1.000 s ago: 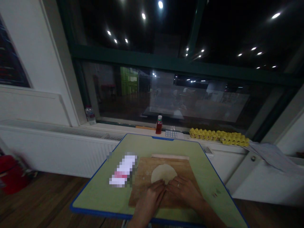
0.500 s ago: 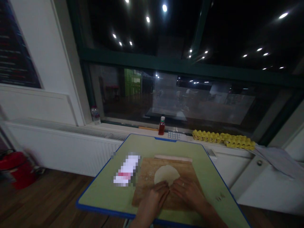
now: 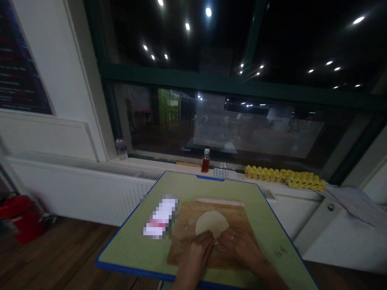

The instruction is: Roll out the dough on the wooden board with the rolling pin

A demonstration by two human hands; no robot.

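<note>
A round, flat sheet of pale dough (image 3: 212,222) lies on a wooden cutting board (image 3: 181,249). At the dough's near edge, my left hand (image 3: 202,245) has its fingers bent and pressed together on it. My right hand (image 3: 237,243), with a ring on one finger, pinches the same edge from the right. The two hands' fingertips almost meet, and they cover the near part of the dough. Along the board's far edge rests a pale rolling pin (image 3: 220,201), touched by neither hand.
The board is on a green table (image 3: 136,249) with a blue rim. A blurred-out white and pink item (image 3: 161,217) lies left of the board. Behind, the windowsill bears a red-brown sauce bottle (image 3: 205,162), yellow egg cartons (image 3: 284,176) and a clear bottle (image 3: 121,148).
Both hands stay at the dough's near edge, with only a slight shift of the fingers. The whole view has moved very little.
</note>
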